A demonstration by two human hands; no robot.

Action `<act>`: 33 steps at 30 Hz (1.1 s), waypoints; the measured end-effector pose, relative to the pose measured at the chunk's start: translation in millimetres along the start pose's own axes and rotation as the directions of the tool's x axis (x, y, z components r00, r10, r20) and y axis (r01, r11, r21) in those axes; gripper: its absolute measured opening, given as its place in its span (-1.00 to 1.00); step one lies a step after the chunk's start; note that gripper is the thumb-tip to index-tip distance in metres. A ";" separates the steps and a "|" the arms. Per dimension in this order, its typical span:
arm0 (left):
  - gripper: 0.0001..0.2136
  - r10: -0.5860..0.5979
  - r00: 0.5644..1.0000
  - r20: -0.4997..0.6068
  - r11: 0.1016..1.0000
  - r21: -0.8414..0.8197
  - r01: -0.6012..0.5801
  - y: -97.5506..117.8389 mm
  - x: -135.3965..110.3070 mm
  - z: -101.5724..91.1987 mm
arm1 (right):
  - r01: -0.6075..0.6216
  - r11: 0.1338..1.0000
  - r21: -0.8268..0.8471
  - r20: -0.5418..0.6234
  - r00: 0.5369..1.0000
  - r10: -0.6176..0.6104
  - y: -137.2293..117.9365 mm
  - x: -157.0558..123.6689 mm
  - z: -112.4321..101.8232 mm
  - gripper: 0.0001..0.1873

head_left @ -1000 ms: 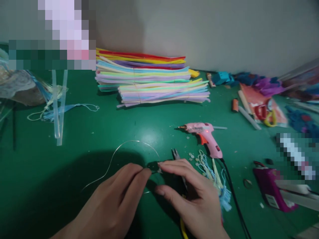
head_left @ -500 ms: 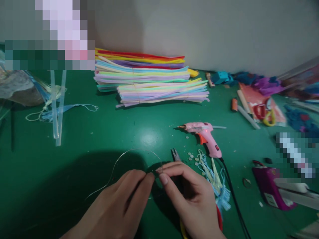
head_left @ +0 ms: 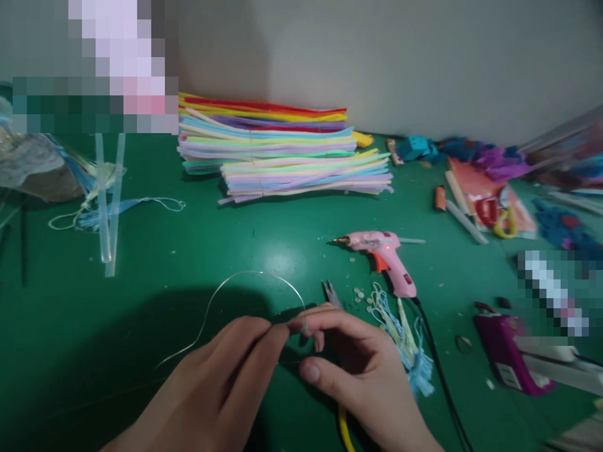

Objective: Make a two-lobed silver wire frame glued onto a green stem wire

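Note:
A thin silvery wire (head_left: 257, 272) curves in a loop above my hands, its loose end reaching down to the left. My left hand (head_left: 226, 370) is closed in a pinch on the wire, the pinched part hidden behind the fingers. My right hand (head_left: 362, 361) touches the wire with its outstretched index finger beside my left fingertips. Its thumb stands well apart from the index finger, and the middle finger bends underneath. Behind the right hand lie pliers (head_left: 332, 294), jaws showing, with a yellow handle (head_left: 346, 430) below the hand.
A pink glue gun (head_left: 384, 245) lies to the right, its black cord (head_left: 436, 351) trailing down. Near it are blue tassels (head_left: 417, 351). Bundled pipe cleaners (head_left: 306, 176) lie at the back. Glue sticks (head_left: 102, 213) are at left, red-and-yellow scissors (head_left: 505, 220) and a purple box (head_left: 506, 355) at right.
My right thumb has come away from the index finger and dropped lower. The wire loop has risen slightly. My left hand keeps its pinch, shifted a little left.

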State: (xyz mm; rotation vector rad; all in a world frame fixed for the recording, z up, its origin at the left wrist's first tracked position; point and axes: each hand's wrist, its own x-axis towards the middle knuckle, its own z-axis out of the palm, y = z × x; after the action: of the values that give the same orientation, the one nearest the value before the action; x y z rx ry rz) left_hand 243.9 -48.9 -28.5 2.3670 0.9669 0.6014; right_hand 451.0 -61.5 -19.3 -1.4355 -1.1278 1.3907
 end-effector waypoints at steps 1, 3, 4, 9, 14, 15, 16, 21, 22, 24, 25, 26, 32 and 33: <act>-0.66 -0.012 1.000 0.007 1.000 -0.012 0.012 -0.5 -1.2 -0.2 | -0.028 1.000 0.015 0.011 1.000 0.028 0.2 0.2 -1.2 -0.76; -0.63 -0.020 1.000 0.023 0.999 -0.045 0.021 -0.6 -2.5 -1.2 | -0.057 0.997 0.042 0.028 0.998 0.056 1.0 0.0 -2.6 -0.82; -0.62 -0.019 0.999 0.033 0.998 -0.058 0.021 -0.4 -2.6 -1.8 | -0.057 0.997 0.056 0.035 0.998 0.055 1.6 -0.3 -2.8 -0.85; -0.67 -0.006 1.000 0.012 0.999 -0.051 0.007 0.8 -0.7 -2.7 | -0.027 0.994 0.105 0.031 0.999 0.024 4.2 -1.8 -3.1 -0.90; -0.60 0.024 1.000 -0.009 0.999 -0.021 -0.024 -0.6 -3.3 -1.9 | -0.119 0.962 0.247 0.079 0.992 0.102 6.2 -3.4 -4.5 -0.89; -0.58 0.029 1.000 0.004 0.999 -0.019 -0.029 -0.8 -4.3 -2.7 | -0.138 0.952 0.272 0.086 0.989 0.119 6.5 -4.0 -4.7 -0.90; -0.57 0.037 0.999 0.021 0.999 -0.020 -0.036 -0.8 -5.2 -3.9 | -0.152 0.944 0.292 0.090 0.987 0.132 6.7 -4.7 -4.9 -0.91; -0.60 0.055 0.998 0.024 0.998 -0.018 -0.055 0.8 -6.2 -7.0 | -0.174 0.925 0.336 0.104 0.984 0.147 7.4 -7.7 -5.3 -0.92; -0.60 0.051 0.998 0.025 0.999 -0.015 -0.051 0.8 -6.0 -6.6 | -0.176 0.923 0.342 0.109 0.983 0.146 7.3 -7.7 -5.2 -0.92; -0.59 0.034 0.999 0.043 0.999 -0.015 -0.034 0.2 -6.0 -5.5 | -0.166 0.921 0.352 0.112 0.985 0.135 6.8 -7.0 -4.7 -0.91; -0.58 0.026 0.998 0.050 1.000 -0.018 -0.025 -0.3 -6.3 -5.0 | -0.160 0.921 0.354 0.111 0.986 0.128 6.3 -6.5 -4.4 -0.91; -0.56 0.020 0.998 0.051 1.000 -0.020 -0.019 -0.9 -6.6 -4.7 | -0.151 0.923 0.353 0.107 0.987 0.120 5.8 -5.9 -4.1 -0.91; -0.56 0.014 0.999 0.043 0.999 -0.037 -0.013 -2.1 -7.3 -4.8 | -0.119 0.942 0.315 0.060 0.993 0.105 3.0 -3.7 -2.7 -0.93; -0.54 0.017 0.999 0.029 0.999 -0.032 -0.016 -1.8 -6.7 -4.7 | -0.120 0.944 0.309 0.050 0.993 0.109 2.9 -3.4 -2.4 -0.95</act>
State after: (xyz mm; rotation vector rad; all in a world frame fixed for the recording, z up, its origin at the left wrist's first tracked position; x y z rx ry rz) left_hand 236.0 -51.4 -27.3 2.3510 0.9196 0.5819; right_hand 453.6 -65.4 -21.0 -1.2689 -0.8088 1.5987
